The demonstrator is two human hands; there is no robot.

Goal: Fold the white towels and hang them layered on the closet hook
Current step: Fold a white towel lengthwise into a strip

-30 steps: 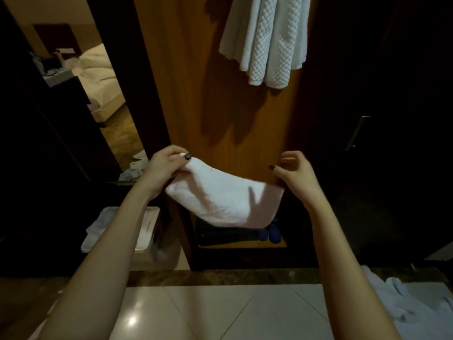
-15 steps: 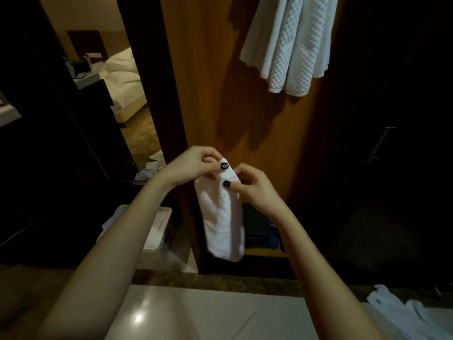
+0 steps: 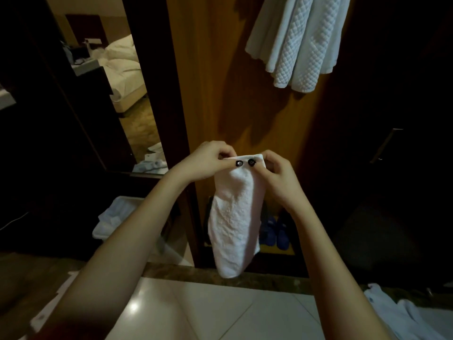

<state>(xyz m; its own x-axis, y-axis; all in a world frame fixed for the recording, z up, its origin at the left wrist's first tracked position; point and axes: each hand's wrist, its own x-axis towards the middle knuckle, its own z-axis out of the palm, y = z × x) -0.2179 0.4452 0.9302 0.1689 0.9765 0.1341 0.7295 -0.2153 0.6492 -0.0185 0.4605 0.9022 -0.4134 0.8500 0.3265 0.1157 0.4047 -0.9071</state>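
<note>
I hold the folded white towel (image 3: 234, 217) hanging lengthwise in the air, in front of the wooden closet panel (image 3: 215, 94). Its top edge is pinched from both sides. My left hand (image 3: 208, 160) grips the top left corner with thumb and curled fingers, and my right hand (image 3: 279, 173) grips the top right corner, thumbs nearly touching. Quilted white towels (image 3: 299, 42) hang by the panel's upper right edge, their hook out of view. Blue shoes (image 3: 277, 231) sit low in the closet behind the towel. A white bin (image 3: 115, 217) stands to the left, and more white cloth (image 3: 404, 315) lies on the tiled floor (image 3: 220, 315) at lower right.
</note>
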